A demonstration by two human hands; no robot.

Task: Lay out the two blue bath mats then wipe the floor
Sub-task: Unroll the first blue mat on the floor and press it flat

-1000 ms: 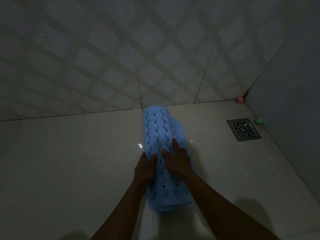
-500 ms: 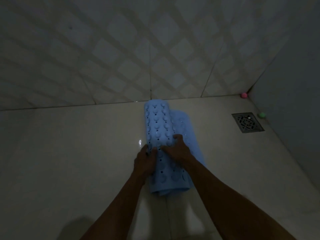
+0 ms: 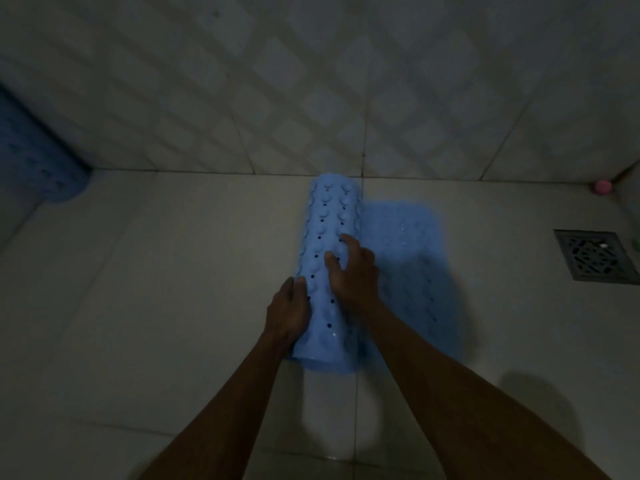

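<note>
Both hands rest on a half-unrolled blue bath mat [image 3: 327,220] on the tiled floor [image 3: 156,306].

Left hand [image 3: 289,311] lies along the roll's left side and right hand [image 3: 353,268] on its top, fingers spread and lightly bent, pressing rather than gripping. The mat's unrolled part lies flat to the right of the roll, whose far end is near the patterned wall [image 3: 311,81]. A second rolled blue mat [image 3: 38,168] lies at the far left edge. Right of the mat sits a square floor drain [image 3: 597,256], with a small pink ball [image 3: 602,187] in the corner.
</note>
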